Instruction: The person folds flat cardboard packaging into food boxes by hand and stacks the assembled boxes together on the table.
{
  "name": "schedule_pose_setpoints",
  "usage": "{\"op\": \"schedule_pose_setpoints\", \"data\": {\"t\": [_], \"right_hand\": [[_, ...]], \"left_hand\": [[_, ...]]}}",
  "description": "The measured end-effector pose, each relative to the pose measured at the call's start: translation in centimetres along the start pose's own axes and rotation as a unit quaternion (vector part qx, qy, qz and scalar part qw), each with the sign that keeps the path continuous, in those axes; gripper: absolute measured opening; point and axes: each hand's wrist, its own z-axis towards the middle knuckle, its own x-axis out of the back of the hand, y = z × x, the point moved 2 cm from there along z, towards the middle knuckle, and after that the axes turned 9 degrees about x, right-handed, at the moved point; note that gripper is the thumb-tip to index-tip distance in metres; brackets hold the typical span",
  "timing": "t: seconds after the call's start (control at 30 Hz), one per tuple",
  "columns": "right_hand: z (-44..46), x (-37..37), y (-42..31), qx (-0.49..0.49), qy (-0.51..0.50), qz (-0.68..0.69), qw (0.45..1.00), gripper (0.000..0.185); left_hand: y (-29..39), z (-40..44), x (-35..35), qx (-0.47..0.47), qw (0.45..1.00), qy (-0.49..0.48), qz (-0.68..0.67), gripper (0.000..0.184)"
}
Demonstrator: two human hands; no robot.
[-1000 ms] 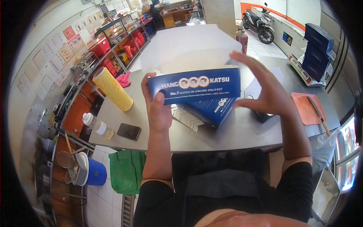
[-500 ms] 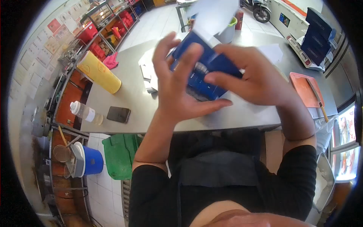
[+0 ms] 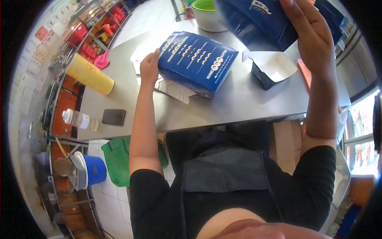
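Note:
My left hand (image 3: 149, 67) is closed on the left edge of a blue printed carton (image 3: 199, 61), which lies tilted above the table over several pale flat cardboard sheets (image 3: 174, 91). Raised at the upper right, my right hand (image 3: 312, 38) grips a blue cardboard piece (image 3: 260, 24) with white lettering, slightly blurred and cut off by the frame's top. Below that piece, an open folded box (image 3: 274, 69), blue outside and white inside, stands on the steel table.
On the table's left are a yellow roll (image 3: 90, 75), a clear bottle (image 3: 81, 119), a phone (image 3: 114, 117) and a pink cloth (image 3: 102, 59). A white tub with a green rim (image 3: 207, 18) is behind. A green bin (image 3: 119, 161) and blue bucket (image 3: 94, 169) stand below.
My hands, together on a blue box before, are now apart. My right hand has risen right with a blue cardboard piece; my left has moved left onto the printed carton. An open box now shows.

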Motion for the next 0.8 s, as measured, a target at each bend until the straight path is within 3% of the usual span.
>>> {"op": "schedule_pose_setpoints", "data": {"t": [0.13, 0.3, 0.47, 0.57, 0.7, 0.8], "right_hand": [[0.4, 0.1, 0.2, 0.041, 0.047, -0.004, 0.998, 0.043], [0.7, -0.3, 0.0, 0.075, 0.18, -0.047, 0.98, 0.041], [1.0, 1.3, -0.3, 0.113, 0.159, -0.045, 0.98, 0.047], [1.5, 1.7, -0.5, 0.154, 0.116, -0.035, 0.981, 0.055], [1.6, 0.5, -2.6, 0.19, 0.01, -0.051, 0.98, 0.06], [2.5, 1.1, -1.9, 0.222, -0.195, -0.031, 0.955, 0.061]], "left_hand": [[1.4, -1.1, -2.3, -0.042, 0.985, 0.089, -0.143, 0.046], [3.8, -1.6, -2.1, -0.123, 0.982, 0.115, -0.083, 0.038], [11.2, -6.7, -3.0, -0.297, 0.941, 0.16, 0.037, 0.038], [15.0, -10.1, -3.6, -0.49, 0.846, 0.146, 0.154, 0.031], [16.8, -14.0, -5.8, -0.554, 0.804, 0.072, 0.205, 0.029], [16.4, -15.3, -7.9, -0.559, 0.808, 0.066, 0.176, 0.027]]}}
